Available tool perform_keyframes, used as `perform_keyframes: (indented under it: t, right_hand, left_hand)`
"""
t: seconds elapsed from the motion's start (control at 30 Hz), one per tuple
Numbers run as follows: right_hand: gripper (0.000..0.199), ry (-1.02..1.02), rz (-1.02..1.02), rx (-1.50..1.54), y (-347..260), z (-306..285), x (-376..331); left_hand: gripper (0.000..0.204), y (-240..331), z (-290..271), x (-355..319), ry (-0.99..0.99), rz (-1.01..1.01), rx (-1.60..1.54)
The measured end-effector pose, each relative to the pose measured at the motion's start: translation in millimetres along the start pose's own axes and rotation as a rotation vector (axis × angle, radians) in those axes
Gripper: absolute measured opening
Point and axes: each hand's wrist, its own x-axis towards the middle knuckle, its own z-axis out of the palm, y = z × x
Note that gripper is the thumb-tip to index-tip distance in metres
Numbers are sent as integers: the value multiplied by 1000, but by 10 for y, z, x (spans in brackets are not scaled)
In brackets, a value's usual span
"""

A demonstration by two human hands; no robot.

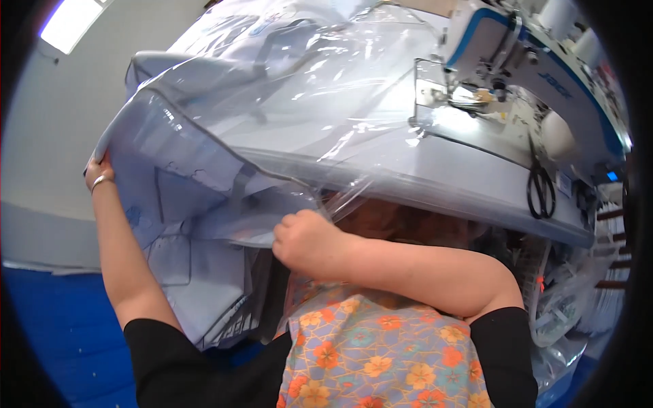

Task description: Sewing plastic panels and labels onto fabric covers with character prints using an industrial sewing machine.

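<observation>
A large, see-through plastic sheet (272,126) with grey-bound edges and pale bluish parts drapes over the sewing table and hangs down its front left. My left hand (100,171), a bracelet at its wrist, is closed on the sheet's outer left edge and holds it out to the side. In front of the table edge, my right hand (309,243) is curled into a fist. The grey binding and gathered plastic run down to that fist, which appears to grip them; its fingertips are hidden. Folds of the sheet hang between my two arms.
A white and blue sewing machine (537,75) stands at the right of the table, its metal plate (456,117) beside the sheet. Black-handled scissors (541,190) lie near the table's front edge (462,200). Clear plastic bags (561,309) hang at the lower right.
</observation>
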Motion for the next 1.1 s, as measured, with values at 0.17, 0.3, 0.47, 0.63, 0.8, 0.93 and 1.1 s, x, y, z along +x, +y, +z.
perform_keyframes:
  t: [0.17, 0.3, 0.47, 0.63, 0.8, 0.93, 1.1]
  right_hand:
    - [10, 229, 116, 126, -258, -922, -693]
    - [8, 179, 556, 914, -581, -1460, -1488]
    - [16, 292, 695, 487, -680, -997, -1677]
    - [39, 144, 421, 23, -413, -497, -1632]
    - [35, 899, 1204, 1042, -342, -248, -1835]
    - [53, 64, 1258, 1429, -414, -38, -1813]
    - [27, 198, 1262, 1360, -456, 134, -1809]
  left_hand:
    - [33, -196, -393, 735, 69, -37, 51]
    - [33, -242, -451, 1018, 98, -80, -103]
    - [34, -91, -347, 635, 45, -104, -25]
    - [34, 47, -464, 136, 77, -90, 12]
    - [32, 104, -654, -11, 6, -140, -18]
    - [30, 75, -685, 4, 62, -90, -13]
    - [30, 6, -670, 8, 36, -83, -1]
